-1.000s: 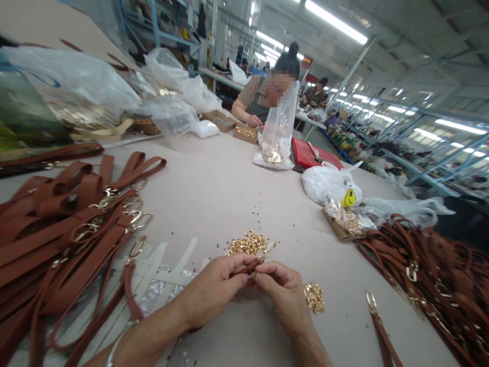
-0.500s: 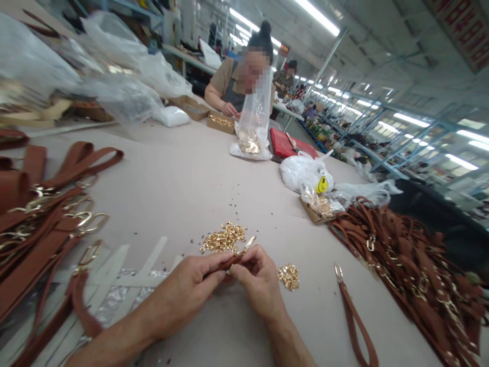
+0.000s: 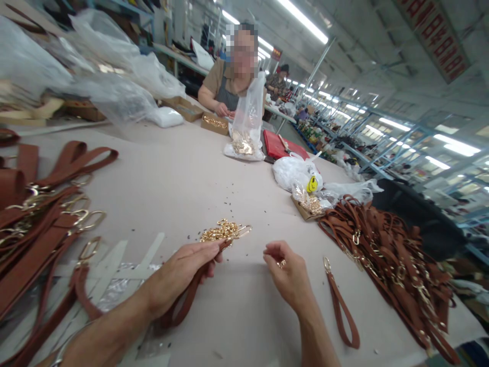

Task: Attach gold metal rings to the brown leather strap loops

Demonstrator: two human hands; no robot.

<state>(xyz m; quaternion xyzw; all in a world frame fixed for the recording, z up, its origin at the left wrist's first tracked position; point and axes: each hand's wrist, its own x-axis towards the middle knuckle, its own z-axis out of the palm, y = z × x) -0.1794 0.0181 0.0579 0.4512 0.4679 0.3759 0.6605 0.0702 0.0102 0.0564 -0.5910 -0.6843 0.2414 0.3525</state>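
A brown leather strap loop (image 3: pixel 187 300) with a gold clasp (image 3: pixel 244 231) at its end is held in my left hand (image 3: pixel 196 260), thumb on top and fingers beneath. The clasp sticks out beyond my fingertips, over a heap of small gold metal fittings (image 3: pixel 219 230). To the right, my right hand (image 3: pixel 286 270) is curled above a smaller pile of gold pieces (image 3: pixel 281 263), mostly covered by the hand. Its thumb and forefinger tips come close together; whatever lies between them is too small to make out.
A finished-looking strap (image 3: pixel 342 311) lies right of my right hand. Brown straps with gold hardware (image 3: pixel 393 265) are heaped at right, more straps (image 3: pixel 49 219) at left. Plastic bags (image 3: pixel 296 171) and a small box (image 3: pixel 214 124) stand further back. A co-worker (image 3: pixel 225 89) sits across the table.
My right hand has let go of the strap and moved right to the smaller pile. My left hand keeps the strap, whose loop now hangs in view. The co-worker's head has lifted.
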